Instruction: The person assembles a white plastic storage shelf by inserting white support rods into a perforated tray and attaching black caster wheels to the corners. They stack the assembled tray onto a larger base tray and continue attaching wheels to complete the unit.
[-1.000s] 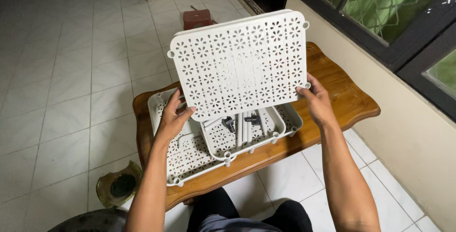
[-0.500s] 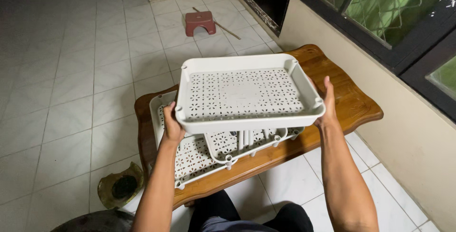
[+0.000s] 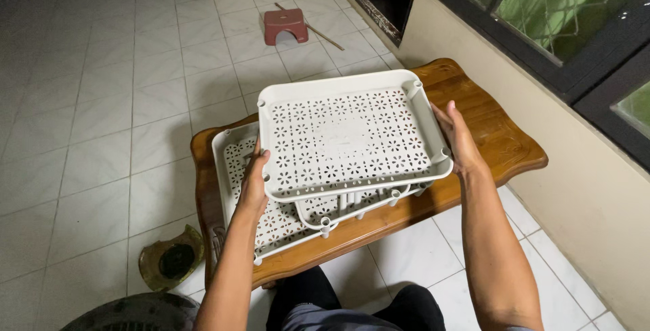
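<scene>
The white perforated tray [image 3: 349, 134], flipped open-side up, now comes lower over the stacked trays [image 3: 271, 219] at the desk's [image 3: 501, 145] near edge, left hand [image 3: 254, 185] and right hand [image 3: 460, 138] fingers clamped on its ends.

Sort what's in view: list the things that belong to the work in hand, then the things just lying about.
In hand:
- top white perforated tray, held by left hand and right hand
- two more white trays beneath it
- white tubes in the smaller tray
- wooden table

Lying about:
- red stool
- stick
- green dish on the floor
</scene>
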